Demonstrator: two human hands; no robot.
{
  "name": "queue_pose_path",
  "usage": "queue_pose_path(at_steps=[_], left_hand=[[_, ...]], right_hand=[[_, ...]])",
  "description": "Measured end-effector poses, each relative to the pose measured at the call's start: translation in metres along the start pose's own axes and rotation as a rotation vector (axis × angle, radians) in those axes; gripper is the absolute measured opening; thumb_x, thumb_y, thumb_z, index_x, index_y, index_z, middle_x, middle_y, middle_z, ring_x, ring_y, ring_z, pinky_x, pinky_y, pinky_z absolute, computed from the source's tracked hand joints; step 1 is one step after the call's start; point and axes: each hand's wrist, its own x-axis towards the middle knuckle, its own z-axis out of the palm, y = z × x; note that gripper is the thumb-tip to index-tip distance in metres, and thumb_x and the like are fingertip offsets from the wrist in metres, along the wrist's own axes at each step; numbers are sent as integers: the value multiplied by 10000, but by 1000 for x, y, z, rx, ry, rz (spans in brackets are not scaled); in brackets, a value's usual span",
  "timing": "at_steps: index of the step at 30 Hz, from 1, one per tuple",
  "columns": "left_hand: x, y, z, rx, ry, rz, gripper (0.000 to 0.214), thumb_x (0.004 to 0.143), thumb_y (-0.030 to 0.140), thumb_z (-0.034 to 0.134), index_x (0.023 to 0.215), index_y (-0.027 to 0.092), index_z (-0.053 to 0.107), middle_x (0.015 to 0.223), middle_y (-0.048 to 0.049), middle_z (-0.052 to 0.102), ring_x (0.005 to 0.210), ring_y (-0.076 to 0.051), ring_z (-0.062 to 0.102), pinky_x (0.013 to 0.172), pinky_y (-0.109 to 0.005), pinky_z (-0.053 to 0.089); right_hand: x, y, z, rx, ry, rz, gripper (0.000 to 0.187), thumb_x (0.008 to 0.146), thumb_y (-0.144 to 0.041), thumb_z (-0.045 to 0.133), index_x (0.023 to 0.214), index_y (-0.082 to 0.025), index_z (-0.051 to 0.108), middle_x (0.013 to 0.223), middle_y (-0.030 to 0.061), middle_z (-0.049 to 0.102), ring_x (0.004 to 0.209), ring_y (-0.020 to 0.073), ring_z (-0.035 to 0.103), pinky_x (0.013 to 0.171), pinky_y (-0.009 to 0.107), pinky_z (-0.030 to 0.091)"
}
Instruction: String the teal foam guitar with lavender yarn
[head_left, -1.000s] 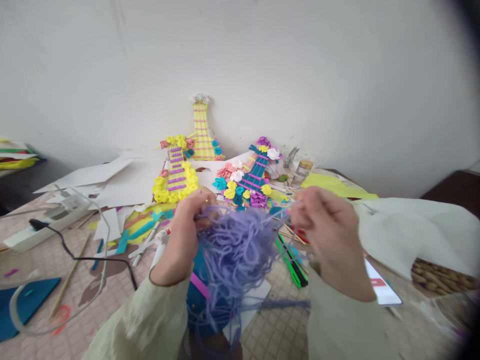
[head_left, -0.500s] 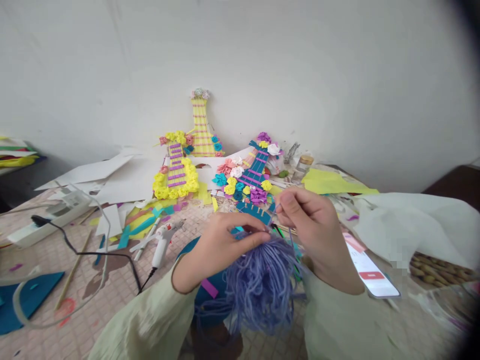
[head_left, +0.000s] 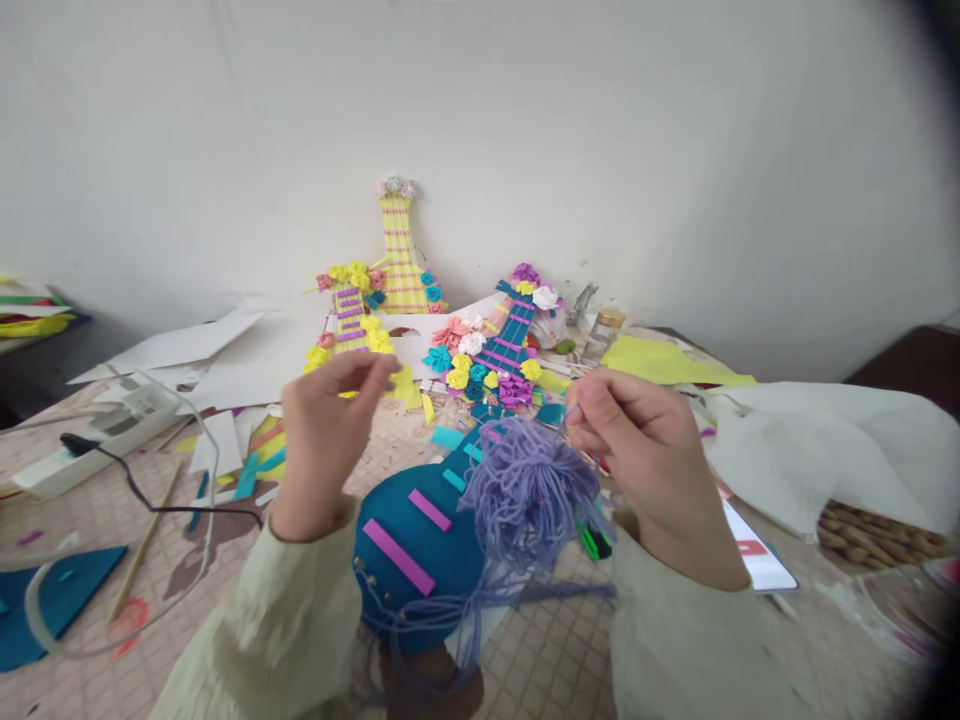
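A loose bundle of purple yarn (head_left: 532,490) lies over the right side of a blue guitar-shaped cutout (head_left: 420,500) with pink and light-blue strips on it. Several yarn strands trail down across the cutout's lower end. My right hand (head_left: 652,470), its thumb and fingers pinched together, holds a thin purple yarn strand just right of the bundle. Off to the left, my left hand (head_left: 330,440) is raised with thumb and fingertips pressed together, apart from the bundle. Whatever is between those fingertips is too small to make out.
Decorated paper guitars, one yellow (head_left: 399,250) and one blue (head_left: 514,335), stand at the back with paper flowers. A power strip (head_left: 97,440) with cables lies left. On the right are a phone (head_left: 761,560), white sheeting (head_left: 780,450) and a glass jar (head_left: 604,330).
My left hand has left the yarn bundle and moved left and up, now covering the glue gun's place. The bundle sits higher, exposing more of the cutout. My right hand stays pinched on the strand.
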Motion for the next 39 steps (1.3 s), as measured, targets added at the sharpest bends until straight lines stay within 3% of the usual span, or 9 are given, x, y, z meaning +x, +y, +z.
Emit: queue_pose_path(at_steps=[3,6,8,10,12,14,27,32,39], left_hand=[[12,-13,-16,278,149,8,252,724,421,614,713,173,658,692,-4,653,675,-167,609,671,-288,444],[10,-8,-14,285,85,128,300,761,420,576,606,169,627,844,-32,674,868,-215,594,843,-369,410],[-1,5,-1,100,-110,227,194,776,363,576,748,191,661,1005,-37,654,1019,-216,544,931,-375,372],[-17,22,14,-155,-470,278,265,767,324,599,1014,228,613,1122,-29,607,1056,-189,530,924,-332,401],[-32,37,25,-300,-742,319,285,749,317,623,1020,228,609,1068,-26,633,1003,-181,560,891,-308,428],[-41,46,31,-346,-857,318,200,774,312,595,942,211,634,969,-21,663,924,-168,588,854,-292,443],[-31,33,27,-265,-769,319,54,750,131,571,773,176,588,867,-18,609,844,-139,554,792,-277,426],[-36,37,25,-461,-843,194,25,831,192,480,855,192,486,1056,-46,562,998,-160,515,886,-314,392],[-39,32,25,-373,-781,0,60,876,232,353,921,212,387,798,-1,519,726,-134,496,694,-299,407]], right_hand=[[0,0,-1,4,-5,2,283,830,-380,498,636,-178,537,472,-54,324,410,52,280,393,215,194],[-2,-2,1,15,-31,18,279,828,-372,506,628,-179,530,478,-56,318,409,49,268,393,216,193],[-3,-3,3,29,-54,37,277,828,-378,504,634,-181,529,479,-57,315,406,50,256,389,219,191],[-4,-3,4,30,-68,54,282,828,-389,498,639,-183,530,473,-59,309,403,52,246,387,222,190],[-4,-3,5,14,-68,55,284,827,-395,498,639,-184,532,471,-59,304,405,54,241,389,225,194],[-5,-3,5,-3,-41,39,285,825,-394,502,634,-184,534,472,-58,299,410,56,242,395,228,199],[0,-8,-14,268,237,-30,290,841,-274,505,568,-176,493,526,-53,269,435,59,212,415,238,182],[-1,-6,-9,-86,73,-25,266,844,-346,486,638,-189,544,479,-56,311,429,64,281,411,226,219],[3,-1,2,-597,-57,-119,256,847,-329,462,654,-181,541,561,-25,482,526,89,442,477,219,328]])
